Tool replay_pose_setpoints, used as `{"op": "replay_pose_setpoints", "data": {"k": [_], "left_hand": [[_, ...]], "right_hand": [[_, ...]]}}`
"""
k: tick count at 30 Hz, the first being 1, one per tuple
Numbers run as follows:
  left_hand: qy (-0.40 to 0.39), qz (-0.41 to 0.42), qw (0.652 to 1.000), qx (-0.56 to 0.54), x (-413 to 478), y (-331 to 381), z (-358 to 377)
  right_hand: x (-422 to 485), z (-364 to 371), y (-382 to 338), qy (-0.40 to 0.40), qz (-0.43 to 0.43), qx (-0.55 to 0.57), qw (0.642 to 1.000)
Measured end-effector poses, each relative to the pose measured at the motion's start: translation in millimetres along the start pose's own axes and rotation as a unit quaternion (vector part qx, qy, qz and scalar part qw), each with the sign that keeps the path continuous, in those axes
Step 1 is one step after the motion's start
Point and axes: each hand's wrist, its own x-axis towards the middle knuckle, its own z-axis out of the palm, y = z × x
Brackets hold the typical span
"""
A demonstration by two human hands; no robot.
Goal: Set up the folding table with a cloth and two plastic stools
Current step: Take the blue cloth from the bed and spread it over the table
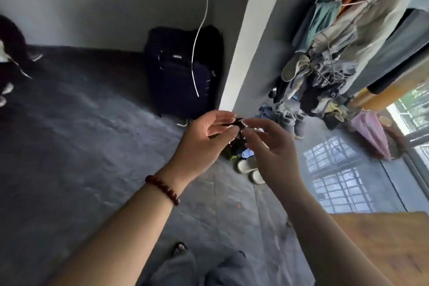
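Observation:
Both my hands are raised in front of me over the grey floor. My left hand (204,137), with a bead bracelet on the wrist, and my right hand (271,148) pinch a small dark object (239,123) between their fingertips; what it is I cannot tell. A wooden table top (380,239) shows at the lower right corner. No cloth or stool is in view.
A dark suitcase (181,72) stands against the wall beside a white pillar (250,37). A white cord (199,37) hangs in front of the suitcase. Clothes on hangers (336,37) crowd the right. Pale slippers (249,169) and shoes lie on the floor. A window (415,109) is at far right.

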Motion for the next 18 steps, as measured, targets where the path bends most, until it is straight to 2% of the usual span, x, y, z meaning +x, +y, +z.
{"op": "replay_pose_setpoints", "data": {"k": [13,18], "left_hand": [[0.146,-0.021,0.989,0.003,30,-8,-113],[0.197,-0.029,0.98,-0.005,67,-3,-158]], "right_hand": [[76,119,-25,-0.147,-0.021,-0.009,0.989],[126,166,-40,-0.203,-0.059,-0.006,0.977]]}}
